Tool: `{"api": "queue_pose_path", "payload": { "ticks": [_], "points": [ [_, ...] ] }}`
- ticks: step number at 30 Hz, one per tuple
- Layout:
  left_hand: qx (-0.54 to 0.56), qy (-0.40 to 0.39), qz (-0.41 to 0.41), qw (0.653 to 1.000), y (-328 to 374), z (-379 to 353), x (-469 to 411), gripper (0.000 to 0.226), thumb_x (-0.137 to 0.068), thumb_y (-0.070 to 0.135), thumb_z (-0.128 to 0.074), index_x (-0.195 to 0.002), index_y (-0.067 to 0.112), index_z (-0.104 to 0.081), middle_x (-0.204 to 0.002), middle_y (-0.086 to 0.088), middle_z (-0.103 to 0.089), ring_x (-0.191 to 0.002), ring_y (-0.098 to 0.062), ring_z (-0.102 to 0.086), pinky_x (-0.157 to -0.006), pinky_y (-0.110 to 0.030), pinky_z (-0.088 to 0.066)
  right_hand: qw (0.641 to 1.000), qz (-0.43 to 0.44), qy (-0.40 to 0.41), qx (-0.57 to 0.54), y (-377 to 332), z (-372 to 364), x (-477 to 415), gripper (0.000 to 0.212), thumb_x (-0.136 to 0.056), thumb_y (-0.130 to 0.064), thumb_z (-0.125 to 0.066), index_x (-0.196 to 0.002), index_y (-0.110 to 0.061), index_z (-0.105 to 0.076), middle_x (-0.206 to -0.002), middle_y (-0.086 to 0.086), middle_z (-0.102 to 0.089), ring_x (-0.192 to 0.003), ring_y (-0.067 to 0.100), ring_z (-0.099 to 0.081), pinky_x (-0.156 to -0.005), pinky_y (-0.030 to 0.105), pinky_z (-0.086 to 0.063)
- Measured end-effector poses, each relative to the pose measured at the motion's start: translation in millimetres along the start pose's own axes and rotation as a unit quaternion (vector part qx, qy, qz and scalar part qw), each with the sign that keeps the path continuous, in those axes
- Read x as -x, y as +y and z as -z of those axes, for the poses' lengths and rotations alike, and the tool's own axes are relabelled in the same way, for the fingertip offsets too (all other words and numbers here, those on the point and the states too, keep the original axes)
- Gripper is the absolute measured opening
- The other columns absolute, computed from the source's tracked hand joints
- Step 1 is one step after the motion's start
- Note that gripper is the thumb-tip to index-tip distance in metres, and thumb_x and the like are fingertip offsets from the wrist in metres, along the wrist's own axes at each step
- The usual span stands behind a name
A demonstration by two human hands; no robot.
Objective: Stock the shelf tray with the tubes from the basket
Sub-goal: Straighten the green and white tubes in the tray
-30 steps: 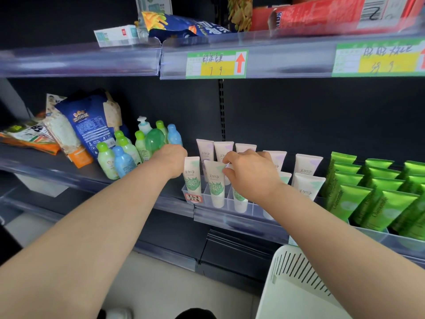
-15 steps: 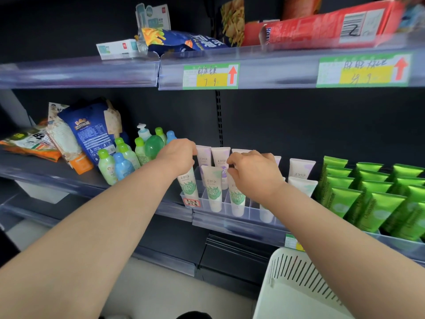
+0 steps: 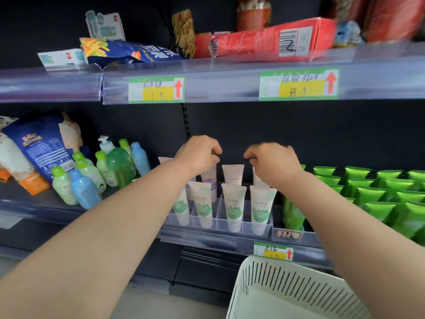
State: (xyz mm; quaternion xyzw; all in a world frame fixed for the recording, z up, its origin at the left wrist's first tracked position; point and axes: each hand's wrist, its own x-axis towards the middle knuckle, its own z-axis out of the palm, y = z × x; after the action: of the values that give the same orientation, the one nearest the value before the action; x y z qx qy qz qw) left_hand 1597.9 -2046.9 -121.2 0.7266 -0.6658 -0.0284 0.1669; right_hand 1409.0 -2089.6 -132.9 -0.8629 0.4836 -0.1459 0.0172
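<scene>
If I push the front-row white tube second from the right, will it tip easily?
Probably not: the tube stands cap-down in a narrow slot of the clear tray, walled on both sides. It looks like soft plastic, so it is likely light and slightly squeezable. Its smooth skin may slip.

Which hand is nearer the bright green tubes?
Right. The right hand is just left of the green tubes; the left hand is farther left, above the white tubes.

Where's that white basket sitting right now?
The white slotted basket is at the lower right of the head view, below the shelf tray of white tubes and beneath the right forearm.
</scene>
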Motion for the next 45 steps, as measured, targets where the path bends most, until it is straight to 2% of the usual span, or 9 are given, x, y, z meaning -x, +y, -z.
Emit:
{"api": "queue_pose_path", "payload": {
  "ticks": [5,8,12,15,25,28,34,41,45],
  "points": [
    [-0.056,-0.073,-0.026,0.995,29.5,-11.1,-18.2,0.036,-0.085,0.022,-0.071,-0.120,0.021,-0.065,-0.119,0.000,-0.064,-0.108,-0.019,-0.059,-0.091,-0.039,-0.050,0.999,-0.012,-0.037,0.027,19.1,-2.6,-2.6,0.040,-0.087,-0.008,-0.054,-0.117,-0.034,-0.060,-0.113,-0.004,-0.065,-0.109,0.022,-0.055,-0.102,0.045,-0.031],
    [-0.108,-0.106,-0.026,0.988,38.5,-20.7,-24.6,0.028,-0.081,0.018,-0.073,-0.109,0.021,-0.069,-0.108,0.000,-0.066,-0.100,-0.021,-0.060,-0.082,-0.035,-0.052,0.998,-0.020,-0.042,0.038,23.9,-7.5,-5.8,0.042,-0.083,-0.005,-0.055,-0.115,-0.032,-0.061,-0.106,-0.002,-0.066,-0.102,0.023,-0.059,-0.102,0.046,-0.030],
    [-0.136,-0.099,-0.024,0.985,43.8,-29.1,-30.0,0.020,-0.081,0.013,-0.071,-0.100,0.019,-0.070,-0.099,-0.004,-0.063,-0.090,-0.025,-0.060,-0.064,-0.030,-0.044,0.998,-0.025,-0.030,0.045,26.0,-13.7,-8.8,0.037,-0.082,-0.005,-0.055,-0.106,-0.030,-0.066,-0.095,0.000,-0.065,-0.093,0.025,-0.061,-0.101,0.043,-0.032],
    [-0.137,-0.078,-0.019,0.987,45.1,-31.3,-35.6,0.019,-0.082,0.012,-0.068,-0.099,0.019,-0.069,-0.098,-0.006,-0.063,-0.086,-0.026,-0.060,-0.060,-0.029,-0.040,0.999,-0.021,0.001,0.034,26.3,-16.2,-11.1,0.036,-0.081,-0.005,-0.056,-0.102,-0.031,-0.067,-0.094,0.000,-0.066,-0.094,0.025,-0.061,-0.101,0.042,-0.032],
    [-0.104,-0.079,-0.009,0.991,42.4,-35.2,-37.1,0.017,-0.081,0.016,-0.071,-0.098,0.021,-0.067,-0.100,-0.006,-0.063,-0.089,-0.027,-0.061,-0.062,-0.029,-0.042,0.998,-0.029,0.034,0.038,22.2,-24.1,-13.3,0.036,-0.082,-0.005,-0.059,-0.103,-0.033,-0.065,-0.080,-0.002,-0.059,-0.089,0.026,-0.062,-0.103,0.045,-0.030],
    [-0.100,-0.083,-0.011,0.992,40.2,-32.3,-35.0,0.021,-0.081,0.019,-0.074,-0.101,0.020,-0.067,-0.103,-0.004,-0.064,-0.094,-0.026,-0.060,-0.067,-0.031,-0.046,0.999,-0.023,0.018,0.036,18.7,-22.7,-12.4,0.034,-0.084,-0.007,-0.058,-0.106,-0.032,-0.064,-0.086,-0.001,-0.062,-0.090,0.026,-0.061,-0.103,0.047,-0.030],
    [-0.054,-0.048,0.002,0.997,20.5,-11.6,-29.5,0.032,-0.082,0.018,-0.073,-0.114,0.020,-0.068,-0.115,-0.001,-0.064,-0.106,-0.021,-0.060,-0.090,-0.039,-0.051,0.999,-0.016,0.001,0.036,9.9,-16.3,-14.0,0.034,-0.088,-0.012,-0.056,-0.117,-0.029,-0.058,-0.103,0.002,-0.065,-0.103,0.025,-0.056,-0.098,0.045,-0.033],
    [-0.095,-0.030,0.074,0.992,-32.8,14.4,-20.9,0.037,-0.087,0.010,-0.064,-0.124,0.017,-0.063,-0.128,-0.002,-0.060,-0.116,-0.022,-0.055,-0.097,-0.038,-0.048,0.998,0.054,-0.037,0.012,-32.1,-21.7,-29.1,0.034,-0.090,-0.018,-0.055,-0.123,-0.025,-0.055,-0.114,0.002,-0.062,-0.109,0.025,-0.052,-0.095,0.045,-0.032],
    [-0.112,-0.055,0.105,0.987,-51.2,13.7,-18.1,0.033,-0.084,0.003,-0.062,-0.113,0.018,-0.068,-0.117,-0.003,-0.065,-0.107,-0.023,-0.060,-0.092,-0.037,-0.051,0.995,0.086,-0.052,0.028,-56.5,-34.6,-43.0,0.035,-0.090,-0.013,-0.053,-0.124,-0.023,-0.055,-0.114,0.002,-0.061,-0.108,0.024,-0.052,-0.088,0.041,-0.031]
  ]
}}
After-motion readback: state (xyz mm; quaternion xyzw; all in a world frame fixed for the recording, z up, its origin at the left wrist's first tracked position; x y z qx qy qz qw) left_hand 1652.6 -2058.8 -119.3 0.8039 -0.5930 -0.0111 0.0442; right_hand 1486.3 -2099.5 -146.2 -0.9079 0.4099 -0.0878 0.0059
